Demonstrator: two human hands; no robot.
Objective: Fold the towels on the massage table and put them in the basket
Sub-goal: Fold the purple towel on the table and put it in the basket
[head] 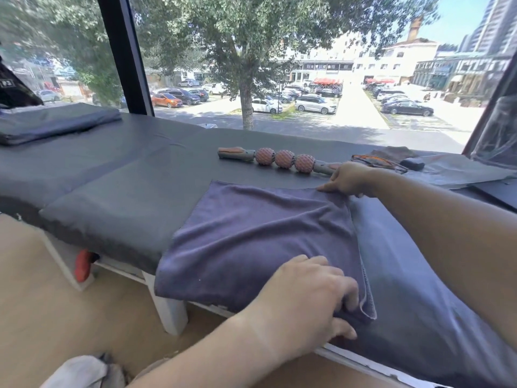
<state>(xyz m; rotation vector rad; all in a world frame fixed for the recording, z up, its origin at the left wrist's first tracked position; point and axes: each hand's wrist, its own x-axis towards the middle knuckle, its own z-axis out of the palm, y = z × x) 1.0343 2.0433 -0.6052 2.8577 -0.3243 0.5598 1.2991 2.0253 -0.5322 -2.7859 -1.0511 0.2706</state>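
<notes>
Behind the massage table point(117, 175) a big window point(279, 65) shows a sunlit car park with trees. Its dark grey padded top runs from 9 o'clock to 4 o'clock across your view, and the purple towel point(251, 242) lies on it at the centre, folded over so its near edge hangs a little past the table's front.

Your left hand point(310, 303), at 6 o'clock, has its fingers curled over the towel's near right corner and its thumb underneath, pinching the layered edge. Your right hand point(349, 179), at 1 o'clock, rests on the far right corner with fingers bent down onto the cloth; whether it pinches the corner or only presses it, you cannot tell.

Just beyond the towel, at 12 o'clock, lies a massage roller point(279, 159) with three orange knobbed balls, its right handle close beside your right hand. Further right sit a brown cloth point(391, 152) and a small dark case point(412, 163). At 10 o'clock a flat grey cushion point(56, 121) rests on the table's far end.
</notes>
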